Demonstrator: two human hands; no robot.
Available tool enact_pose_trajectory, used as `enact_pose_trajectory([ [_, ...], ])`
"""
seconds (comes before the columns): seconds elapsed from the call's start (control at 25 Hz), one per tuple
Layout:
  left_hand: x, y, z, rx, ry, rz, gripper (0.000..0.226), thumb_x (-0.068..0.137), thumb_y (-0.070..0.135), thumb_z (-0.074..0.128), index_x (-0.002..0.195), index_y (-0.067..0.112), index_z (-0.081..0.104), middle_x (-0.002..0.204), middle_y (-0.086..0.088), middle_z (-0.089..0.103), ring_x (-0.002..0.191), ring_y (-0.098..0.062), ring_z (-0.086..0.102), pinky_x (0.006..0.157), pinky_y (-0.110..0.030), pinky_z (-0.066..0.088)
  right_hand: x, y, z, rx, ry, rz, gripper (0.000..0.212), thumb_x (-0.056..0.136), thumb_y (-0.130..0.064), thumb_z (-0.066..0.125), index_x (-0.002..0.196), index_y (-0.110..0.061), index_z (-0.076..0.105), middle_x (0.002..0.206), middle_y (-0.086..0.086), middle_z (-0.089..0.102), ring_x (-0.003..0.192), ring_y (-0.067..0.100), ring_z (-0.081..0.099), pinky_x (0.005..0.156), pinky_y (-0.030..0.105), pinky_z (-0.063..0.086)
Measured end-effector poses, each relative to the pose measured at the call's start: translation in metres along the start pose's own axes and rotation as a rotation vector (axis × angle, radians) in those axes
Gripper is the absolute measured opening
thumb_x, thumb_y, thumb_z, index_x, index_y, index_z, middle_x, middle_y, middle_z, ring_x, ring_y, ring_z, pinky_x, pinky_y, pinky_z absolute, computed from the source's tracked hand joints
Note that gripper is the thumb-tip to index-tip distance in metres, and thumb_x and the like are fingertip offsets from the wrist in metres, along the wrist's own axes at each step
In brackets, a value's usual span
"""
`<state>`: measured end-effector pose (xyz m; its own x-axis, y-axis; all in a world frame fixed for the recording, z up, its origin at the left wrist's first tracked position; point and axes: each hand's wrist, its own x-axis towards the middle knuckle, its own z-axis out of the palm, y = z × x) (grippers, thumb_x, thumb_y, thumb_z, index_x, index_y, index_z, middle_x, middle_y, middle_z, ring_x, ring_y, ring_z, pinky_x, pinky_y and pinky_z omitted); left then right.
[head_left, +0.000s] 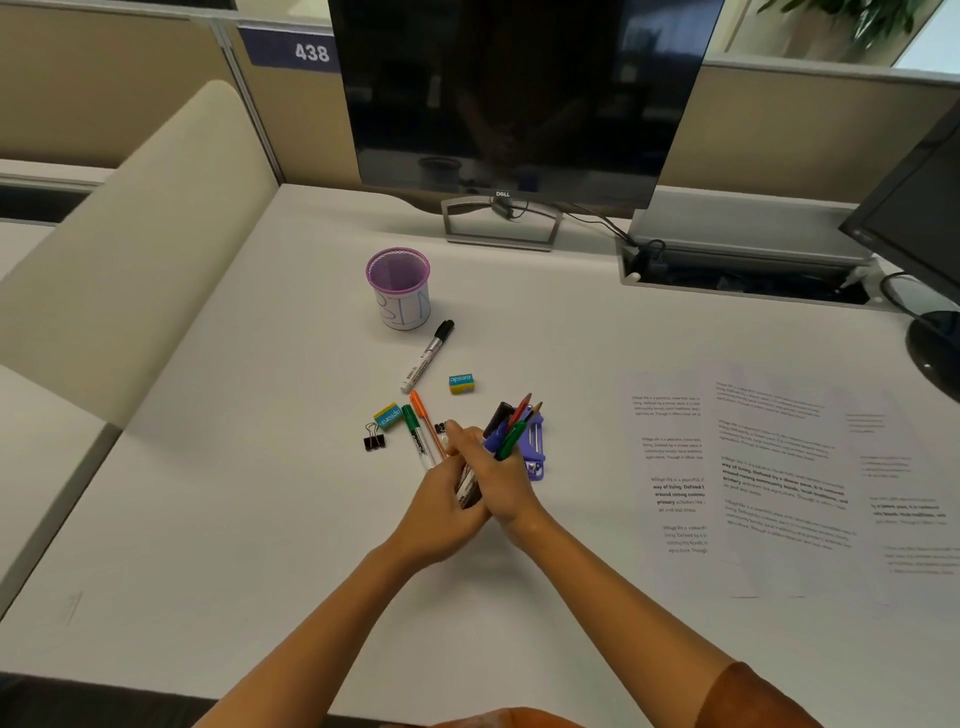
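A bundle of pens is clasped by the left hand and right hand, fingers curled round it. Its long axis is slanted, with the tips pointed away and rightward. It is held nearer than the purple cup. Between the cup and the bundle, two erasers, one white marker, one green marker and one orange pen are laid.

The cup is showing purple mesh above a white wrap with blue scribbles. The marker is showing white with a black cap. The far eraser and near eraser are showing blue and yellow. The clip is showing black, the stapler purple, the bundle green, red and black.
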<state>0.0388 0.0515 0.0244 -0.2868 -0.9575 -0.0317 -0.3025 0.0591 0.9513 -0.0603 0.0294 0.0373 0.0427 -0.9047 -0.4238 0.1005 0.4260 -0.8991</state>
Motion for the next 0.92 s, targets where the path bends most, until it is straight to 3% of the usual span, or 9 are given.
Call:
enact_pose_trajectory([
  [0.08,-0.001,0.001,-0.017,0.010,-0.025,-0.002,0.056,0.093,0.008,0.062,0.137,0.034,0.039,0.120,0.026,0.055,0.111,0.013,0.056,0.087,-0.007,0.045,0.004,-0.003,0.005,-0.024,-0.067,-0.005,0.052,0.077,-0.055,0.066,0.112,-0.017,0.064,0.101,-0.001,0.071,0.095,0.010,0.068,0.087,0.027,0.055],
  [0.16,0.004,-0.007,-0.039,0.076,0.026,-0.035,0.045,0.096,0.018,0.060,0.135,0.031,0.044,0.110,0.021,0.062,0.094,0.004,0.064,0.077,-0.017,0.051,0.013,-0.003,0.007,-0.063,-0.102,-0.077,0.060,0.080,-0.059,0.058,0.124,-0.017,0.055,0.114,0.003,0.067,0.101,0.007,0.066,0.080,0.018,0.054],
  [0.28,0.019,-0.033,-0.092,0.358,0.249,-0.181,0.024,0.096,0.033,0.057,0.117,0.027,0.045,0.081,0.005,0.063,0.060,-0.008,0.059,0.052,-0.027,0.046,0.033,-0.005,-0.009,-0.067,0.045,-0.222,0.041,0.092,-0.048,0.052,0.122,-0.019,0.049,0.122,0.003,0.062,0.106,0.010,0.061,0.082,0.017,0.051],
  [0.44,0.025,-0.079,-0.170,0.770,0.520,-0.417,0.033,0.098,0.040,0.051,0.116,0.015,0.039,0.079,-0.012,0.062,0.053,-0.024,0.050,0.050,-0.031,0.037,0.066,-0.005,-0.056,-0.133,0.251,-0.290,0.025,0.098,-0.033,0.054,0.120,-0.026,0.048,0.120,-0.003,0.060,0.108,0.015,0.059,0.076,0.022,0.053],
  [0.56,0.024,-0.105,-0.209,0.926,0.601,-0.511,0.041,0.099,0.045,0.044,0.121,0.011,0.038,0.083,-0.016,0.064,0.054,-0.031,0.053,0.051,-0.035,0.042,0.089,0.001,-0.085,-0.279,0.347,-0.344,0.017,0.098,-0.034,0.054,0.114,-0.030,0.049,0.112,-0.014,0.058,0.111,0.017,0.054,0.088,0.032,0.050],
  [0.68,0.027,-0.120,-0.234,1.008,0.624,-0.547,0.051,0.099,0.048,0.040,0.130,0.007,0.037,0.093,-0.021,0.064,0.063,-0.038,0.060,0.052,-0.039,0.041,0.105,0.011,-0.101,-0.320,0.387,-0.334,0.014,0.099,-0.034,0.052,0.113,-0.032,0.049,0.109,-0.013,0.057,0.111,0.019,0.054,0.096,0.041,0.047],
  [0.92,0.035,-0.125,-0.246,1.102,0.665,-0.614,0.065,0.094,0.065,0.034,0.119,0.005,0.043,0.105,-0.021,0.056,0.086,-0.044,0.059,0.065,-0.046,0.040,0.108,0.018,-0.104,-0.352,0.383,-0.351,0.020,0.098,-0.030,0.055,0.116,-0.023,0.049,0.112,-0.003,0.058,0.105,0.010,0.055,0.090,0.028,0.045],
])
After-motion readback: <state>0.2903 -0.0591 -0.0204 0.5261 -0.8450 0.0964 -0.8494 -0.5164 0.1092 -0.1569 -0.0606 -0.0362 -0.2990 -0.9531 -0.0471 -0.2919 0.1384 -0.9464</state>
